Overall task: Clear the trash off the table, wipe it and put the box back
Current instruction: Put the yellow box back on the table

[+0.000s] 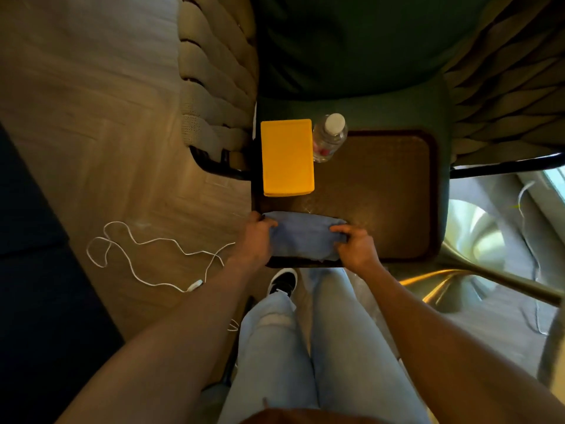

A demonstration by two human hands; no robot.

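Note:
A small dark brown table (pixel 382 194) stands right in front of me. A blue cloth (pixel 302 237) lies folded along its near edge. My left hand (pixel 255 237) grips the cloth's left end and my right hand (pixel 356 246) pinches its right end. A yellow box (pixel 287 157) sits on the table's far left part. A clear plastic bottle (pixel 328 139) with a white cap stands just right of the box.
A woven chair with a dark green cushion (pixel 351 50) is beyond the table. A white cable (pixel 146 252) lies on the wooden floor to the left. A dark piece of furniture (pixel 30 270) fills the left edge. My legs and a shoe (pixel 282 281) are below the table.

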